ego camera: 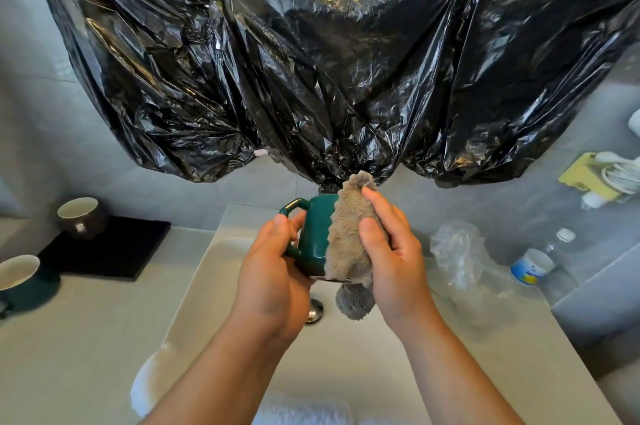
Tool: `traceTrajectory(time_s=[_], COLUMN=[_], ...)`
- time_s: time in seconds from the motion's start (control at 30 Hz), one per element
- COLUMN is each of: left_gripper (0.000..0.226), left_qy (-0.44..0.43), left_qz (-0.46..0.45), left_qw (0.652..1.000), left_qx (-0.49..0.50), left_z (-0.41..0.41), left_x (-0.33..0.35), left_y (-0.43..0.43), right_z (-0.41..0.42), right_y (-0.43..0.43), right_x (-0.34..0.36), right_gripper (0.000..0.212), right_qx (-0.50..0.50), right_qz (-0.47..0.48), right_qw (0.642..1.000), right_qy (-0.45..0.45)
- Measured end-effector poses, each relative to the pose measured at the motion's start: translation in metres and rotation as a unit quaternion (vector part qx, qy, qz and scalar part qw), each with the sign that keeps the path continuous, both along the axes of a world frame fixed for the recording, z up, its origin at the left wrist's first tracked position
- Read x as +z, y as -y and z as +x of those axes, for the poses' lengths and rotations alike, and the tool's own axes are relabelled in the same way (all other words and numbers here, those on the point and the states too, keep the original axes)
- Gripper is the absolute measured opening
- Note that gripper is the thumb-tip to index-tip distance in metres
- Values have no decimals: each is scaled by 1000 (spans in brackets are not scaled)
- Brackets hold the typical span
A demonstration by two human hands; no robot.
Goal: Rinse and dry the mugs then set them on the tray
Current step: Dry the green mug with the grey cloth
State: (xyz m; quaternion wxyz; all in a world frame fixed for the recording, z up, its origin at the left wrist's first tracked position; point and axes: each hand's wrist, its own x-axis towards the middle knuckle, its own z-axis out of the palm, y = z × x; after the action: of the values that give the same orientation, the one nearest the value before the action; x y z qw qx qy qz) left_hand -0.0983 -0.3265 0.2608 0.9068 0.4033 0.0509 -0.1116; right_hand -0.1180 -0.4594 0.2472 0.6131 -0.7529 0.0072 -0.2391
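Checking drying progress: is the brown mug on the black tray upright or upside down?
Upright. The brown mug stands on the black tray's far left corner, mouth facing up, its pale inside visible.

Pale tabletop w/ sunken basin at centre. L side: black tray at rear, green mug near it. R side: crumpled clear plastic bag, labelled bottle beside it.
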Motion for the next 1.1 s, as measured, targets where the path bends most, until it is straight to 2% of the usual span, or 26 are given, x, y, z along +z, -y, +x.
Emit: traceTrajectory(time_s=[0.13, 0.2, 0.23, 0.37, 0.43, 0.5, 0.67, 0.77, 0.83, 0.93, 1.0, 1.1], left_gripper=[41, 41, 38, 28, 26, 29, 59, 41, 35, 25, 31, 31], left_qy=[-47, -30, -7, 101, 123, 101, -3, -61, -62, 3, 53, 133], left_qz=[-65, -47, -21, 131, 160, 141, -4, -29, 30, 198, 274, 375], left_qw=[996, 998, 1000, 985, 978, 983, 1000, 997, 998, 975, 950, 899], left_qx=[-36, -22, -5, 51, 55, 58, -9, -26, 14, 95, 139, 183], left_z=[-3, -4, -4, -7, -9, -7, 0, 4, 5, 7, 7, 3], left_x=[-4, -2, -1, -2, -4, -2, 6, 5, 4, 1, -1, 2], left_y=[-1, 1, 2, 8, 9, 7, 1, 1, 2, 6, 8, 6], right_z=[2, 0, -2, -8, -9, -7, -1, 0, -1, -1, 0, 0], right_y=[8, 8, 7, -9, -14, -10, -1, -5, -9, -9, -7, -9], right_x=[1, 3, 3, 4, 5, 7, 11, 12, 11, 6, 5, 7], right_gripper=[33, 34, 34, 41, 41, 42, 56, 73, 79, 54, 51, 56], right_qx=[67, 79, 70, -28, -53, -41, 68, 93, 91, 61, 35, -13], right_qz=[173, 194, 180, -14, -32, -14, 173, 248, 255, 218, 159, 15], right_qw=[982, 977, 981, 999, 998, 999, 983, 964, 962, 974, 986, 1000], right_qy=[-27, -34, -35, -30, -15, -4, 8, 16, 24, 28, 21, 23])
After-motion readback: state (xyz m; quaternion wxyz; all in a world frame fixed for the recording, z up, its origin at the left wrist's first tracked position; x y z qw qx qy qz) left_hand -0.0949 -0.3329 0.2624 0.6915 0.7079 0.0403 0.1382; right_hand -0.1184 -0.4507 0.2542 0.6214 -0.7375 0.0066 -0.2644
